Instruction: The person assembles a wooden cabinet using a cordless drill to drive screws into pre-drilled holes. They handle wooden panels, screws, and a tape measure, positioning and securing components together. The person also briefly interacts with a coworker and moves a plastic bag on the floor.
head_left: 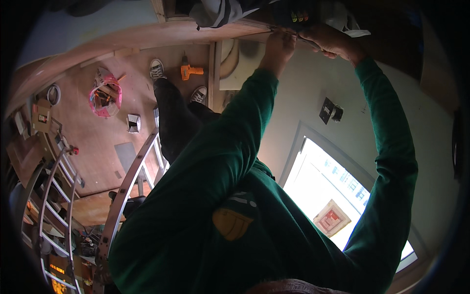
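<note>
Both my arms, in green sleeves, reach up to a wooden edge [245, 29] at the top of the view. My left hand [280, 49] is closed against that edge, its fingers in a pinch; what they hold is too small and dark to make out. Just to its right, my right hand [335, 43] wraps round a slim dark hand tool [308, 43]. The tool's tip points toward my left fingers, and I cannot tell its kind. Beyond the hands lie a dark item with small bright coloured marks [299, 17] and a whitish plastic bag [342, 19].
An orange drill [191, 72] stands on the wooden floor near two sneakers [156, 69]. Left of them are a pink bag [105, 98] of tools and a small white box [133, 123]. Ladder rails [129, 183] rise close on the left. A bright window [330, 196] fills the lower right.
</note>
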Motion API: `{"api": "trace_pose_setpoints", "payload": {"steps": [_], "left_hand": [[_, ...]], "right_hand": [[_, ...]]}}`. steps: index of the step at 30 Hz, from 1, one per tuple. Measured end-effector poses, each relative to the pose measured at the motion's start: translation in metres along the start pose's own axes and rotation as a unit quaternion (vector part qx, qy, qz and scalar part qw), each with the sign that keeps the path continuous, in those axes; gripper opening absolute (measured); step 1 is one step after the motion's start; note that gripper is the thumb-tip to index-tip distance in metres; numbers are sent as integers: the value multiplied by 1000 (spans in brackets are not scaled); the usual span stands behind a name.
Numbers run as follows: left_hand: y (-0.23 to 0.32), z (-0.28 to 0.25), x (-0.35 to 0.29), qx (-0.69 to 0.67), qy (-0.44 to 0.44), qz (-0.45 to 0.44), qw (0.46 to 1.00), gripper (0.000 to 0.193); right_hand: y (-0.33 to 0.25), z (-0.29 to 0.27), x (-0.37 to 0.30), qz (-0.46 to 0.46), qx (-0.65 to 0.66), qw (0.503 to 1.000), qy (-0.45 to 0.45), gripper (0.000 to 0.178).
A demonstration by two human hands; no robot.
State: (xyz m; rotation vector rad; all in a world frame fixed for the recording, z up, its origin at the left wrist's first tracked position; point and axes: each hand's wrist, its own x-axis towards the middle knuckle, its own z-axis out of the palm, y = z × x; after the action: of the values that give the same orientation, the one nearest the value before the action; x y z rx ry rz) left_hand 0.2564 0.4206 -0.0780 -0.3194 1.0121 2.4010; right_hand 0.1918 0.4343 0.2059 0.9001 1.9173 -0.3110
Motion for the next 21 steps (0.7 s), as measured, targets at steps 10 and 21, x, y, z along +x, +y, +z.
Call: {"api": "trace_pose_setpoints", "payload": {"steps": [10, 21], "left_hand": [[99, -55, -9, 598, -106, 346, 715, 20], [61, -51, -22, 577, 10, 327, 748, 17]], "right_hand": [[57, 28, 23, -181, -172, 958, 143, 31], [72, 30, 44, -232, -164, 945, 162, 26]]}}
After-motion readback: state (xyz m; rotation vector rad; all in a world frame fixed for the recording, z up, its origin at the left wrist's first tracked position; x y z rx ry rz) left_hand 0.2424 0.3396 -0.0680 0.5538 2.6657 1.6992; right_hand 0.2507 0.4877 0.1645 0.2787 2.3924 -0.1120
